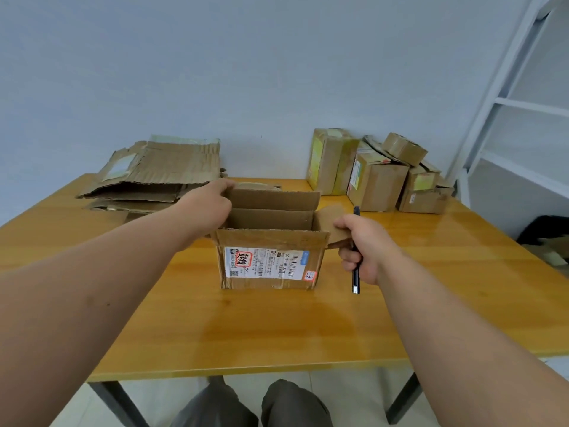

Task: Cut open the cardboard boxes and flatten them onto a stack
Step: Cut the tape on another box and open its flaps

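An open cardboard box with a white shipping label on its front stands in the middle of the wooden table, its top flaps spread. My left hand grips the box's left flap at the far left corner. My right hand holds a black utility knife in its curled fingers, and its thumb pinches the box's right flap. Flattened boxes lie in a stack at the table's back left.
Several taped, uncut boxes are piled against the wall at the back right of the table. A white metal shelf frame stands to the right. A dark bag lies on the floor beyond the table's right edge.
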